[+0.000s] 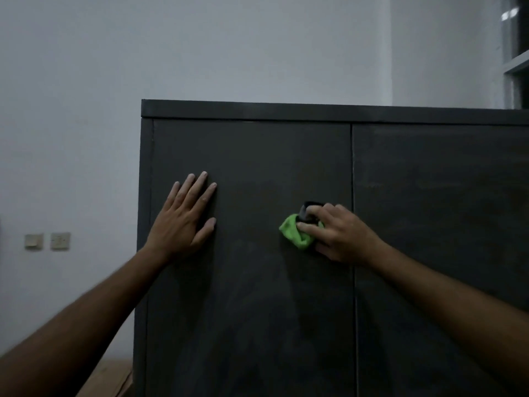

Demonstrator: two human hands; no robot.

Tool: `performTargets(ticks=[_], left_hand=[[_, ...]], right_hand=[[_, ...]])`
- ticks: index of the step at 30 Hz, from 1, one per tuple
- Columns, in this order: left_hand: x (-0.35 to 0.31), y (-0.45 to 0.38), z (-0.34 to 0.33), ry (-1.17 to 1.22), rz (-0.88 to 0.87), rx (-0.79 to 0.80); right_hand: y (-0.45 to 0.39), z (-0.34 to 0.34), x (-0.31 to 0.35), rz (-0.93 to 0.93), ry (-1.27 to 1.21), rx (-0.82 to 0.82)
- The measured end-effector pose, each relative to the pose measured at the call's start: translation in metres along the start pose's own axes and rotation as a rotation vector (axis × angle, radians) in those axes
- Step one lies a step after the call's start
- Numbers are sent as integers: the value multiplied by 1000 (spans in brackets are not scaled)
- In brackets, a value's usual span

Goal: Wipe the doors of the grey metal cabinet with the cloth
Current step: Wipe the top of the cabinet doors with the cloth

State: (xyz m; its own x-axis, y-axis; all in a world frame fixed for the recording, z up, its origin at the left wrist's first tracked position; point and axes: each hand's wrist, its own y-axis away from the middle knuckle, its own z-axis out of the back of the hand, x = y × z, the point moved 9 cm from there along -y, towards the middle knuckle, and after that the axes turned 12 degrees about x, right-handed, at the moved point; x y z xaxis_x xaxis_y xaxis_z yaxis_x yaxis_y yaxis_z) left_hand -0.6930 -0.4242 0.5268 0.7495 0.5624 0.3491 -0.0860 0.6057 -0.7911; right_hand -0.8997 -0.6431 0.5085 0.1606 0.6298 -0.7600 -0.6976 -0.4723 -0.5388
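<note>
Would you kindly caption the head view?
Right hand rubs green cloth at cabinet handle; left hand braces door.

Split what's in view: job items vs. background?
Job:
- cabinet
- left door, braced by flat left hand
- right door
- green cloth, bunched in right hand by the handle

Background:
- wall
- two wall switches
- window
- brown surface, bottom left, unclear

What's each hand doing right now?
Left hand: open, flat against the left cabinet door, holding nothing.
Right hand: closed on the green cloth by the door's handle.
</note>
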Motion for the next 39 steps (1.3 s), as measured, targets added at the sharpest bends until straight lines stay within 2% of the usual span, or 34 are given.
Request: performTargets(ticks=[1, 4, 5, 6, 7, 9, 10, 11, 12, 15, 16, 17, 20, 21, 22, 23, 26, 27, 28, 29, 31, 32, 33, 34, 37, 38, 39], left_hand=[[0, 1, -3, -6, 11, 1], [1, 2, -8, -23, 36, 0], [1, 3, -9, -28, 41, -3], [1, 3, -9, -31, 46, -6], [2, 3, -9, -34, 50, -9], [2, 3, -9, -33, 59, -12], [3, 3, -8, -32, 62, -15], [3, 3, -8, -32, 65, -18], [3, 4, -8, -32, 67, -22], [1, 4, -7, -31, 65, -30], [0, 4, -7, -28, 69, -28], [0, 4, -7, -18, 75, -24], [-8, 2, 0, 7, 54, -40], [-16, 0, 2, -4, 8, -50], [-26, -3, 4, -15, -52, -53], [-37, -8, 6, -16, -106, -51], [-66, -24, 6, 26, -172, -38], [-76, -29, 5, 42, -177, -35], [-87, -34, 4, 55, -180, -33], [-96, -38, 1, 63, -181, -29], [-108, -46, -3, 66, -173, -25], [-111, -49, -4, 63, -164, -26], [-113, -50, -5, 56, -157, -26], [-114, -51, -6, 46, -158, -27], [-116, -49, -8, 17, -180, -29], [-116, -48, -9, 18, -184, -26], [-116, -48, -9, 23, -186, -24]], right_hand=[[4, 5, -24, -97, -21, -22], [36, 22, -106, -786, -272, -241], [40, 21, -104, -866, -285, -265], [35, 18, -90, -800, -269, -262], [25, 12, -65, -602, -239, -220], [19, -4, -5, -94, -147, -34], [24, -8, 3, 34, -94, 35], [26, -6, -5, 36, -61, 36], [26, -2, -25, -76, -88, 0], [44, 14, -92, -692, -318, -211], [46, 14, -89, -761, -335, -231], [41, 13, -75, -702, -319, -219], [27, -3, -1, -56, -154, -5], [29, -4, 1, 49, -94, 44], [28, -2, -11, 24, -77, 38], [27, 3, -33, -114, -116, -20], [46, 14, -93, -777, -364, -308], [46, 13, -89, -851, -389, -347], [39, 11, -77, -799, -389, -335], [27, 9, -56, -621, -359, -285], [18, 2, -5, -149, -273, -106], [21, 1, 5, -12, -224, -19], [24, 2, -1, 15, -187, 14], [26, 5, -19, -73, -184, 1], [55, 15, -89, -694, -309, -188], [63, 12, -92, -816, -320, -204], [64, 10, -85, -830, -303, -198]])
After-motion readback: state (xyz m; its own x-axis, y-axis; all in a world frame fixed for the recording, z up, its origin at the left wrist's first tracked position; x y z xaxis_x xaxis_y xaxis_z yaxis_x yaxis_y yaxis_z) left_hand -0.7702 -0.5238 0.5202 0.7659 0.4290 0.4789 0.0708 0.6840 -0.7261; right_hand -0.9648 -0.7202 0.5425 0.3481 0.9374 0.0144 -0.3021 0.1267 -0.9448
